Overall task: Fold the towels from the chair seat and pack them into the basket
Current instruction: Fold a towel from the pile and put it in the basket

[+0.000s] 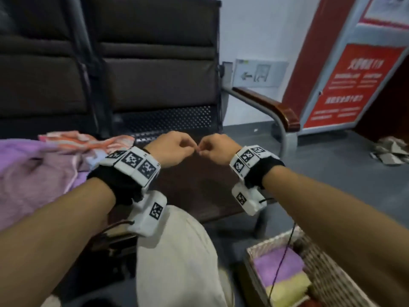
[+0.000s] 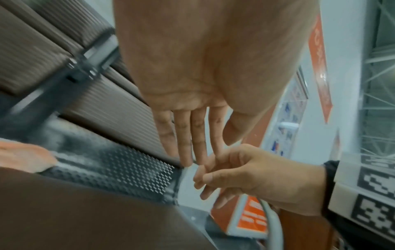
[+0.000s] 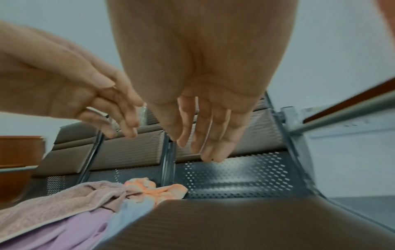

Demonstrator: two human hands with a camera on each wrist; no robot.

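Observation:
My left hand and right hand meet fingertip to fingertip above the brown chair seat. Neither holds anything. The left wrist view shows the left hand with straight fingers, and the right wrist view shows the right hand with relaxed fingers. Unfolded towels lie heaped on the seat to the left: a purple towel, an orange patterned towel and a light blue towel. The wicker basket stands on the floor at the lower right. It holds a folded purple towel and a folded yellow towel.
The seat's wooden armrest curves down on the right. Behind it stands a red sign board. My knee in cream trousers is between the seat and the basket. Crumpled paper lies on the grey floor.

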